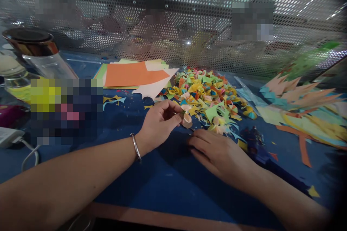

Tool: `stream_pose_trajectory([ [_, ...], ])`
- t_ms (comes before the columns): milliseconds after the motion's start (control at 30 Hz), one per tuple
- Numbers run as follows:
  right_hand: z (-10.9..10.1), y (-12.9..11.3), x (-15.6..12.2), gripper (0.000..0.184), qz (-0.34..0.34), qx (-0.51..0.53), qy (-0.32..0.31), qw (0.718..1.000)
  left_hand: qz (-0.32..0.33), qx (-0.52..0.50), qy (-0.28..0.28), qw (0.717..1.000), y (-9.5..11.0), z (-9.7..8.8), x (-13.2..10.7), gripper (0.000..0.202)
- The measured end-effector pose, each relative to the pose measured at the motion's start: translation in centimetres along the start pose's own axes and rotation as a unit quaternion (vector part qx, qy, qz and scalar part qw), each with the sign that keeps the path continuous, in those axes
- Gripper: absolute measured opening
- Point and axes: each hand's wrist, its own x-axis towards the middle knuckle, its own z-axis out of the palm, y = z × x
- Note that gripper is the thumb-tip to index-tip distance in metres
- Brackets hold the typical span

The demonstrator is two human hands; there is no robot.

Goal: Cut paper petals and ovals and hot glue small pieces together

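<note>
Nearest the camera, two bare forearms: left forearm, coming in from the lower left corner, bracelet at the wrist; right forearm, from the lower right. Head view, centre: one small round paper piece, pale, at the left fingertips, just above the blue table and before the heap of cut paper scraps, many-coloured. Beyond the left hand: orange sheet lying on other sheets, with a white offcut beside it, probably stacked flat to stay out of the working space. Right: dark blue tool, kind unclear, beside the right forearm, seemingly left within easy reach; pointed paper cut-outs, farther out. Far left: lidded bottle, likely stood aside from the paper. Back: perforated screen. Left hand: thumb and forefinger brought together on the paper piece, other fingers curled; a light pinch would suit so thin an item and leave its face exposed. Right hand: palm down, fingers bent and close together, tips near the paper piece, perhaps poised for support; whether anything sits beneath those fingers cannot be told. Both wrists low, hands converging from opposite sides.
</note>
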Motion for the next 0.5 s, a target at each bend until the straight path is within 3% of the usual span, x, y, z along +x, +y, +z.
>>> stream_pose_trajectory([
  [267,0.1,0.3,-0.3,0.022,0.018,0.034,0.019,0.999,-0.006,0.007,-0.003,1.000,-0.1,0.1,0.1,0.014],
  [500,-1.1,0.0,-0.8,0.016,0.106,0.159,0.030,0.981,-0.010,0.029,-0.015,0.999,0.1,-0.1,0.2,0.013],
])
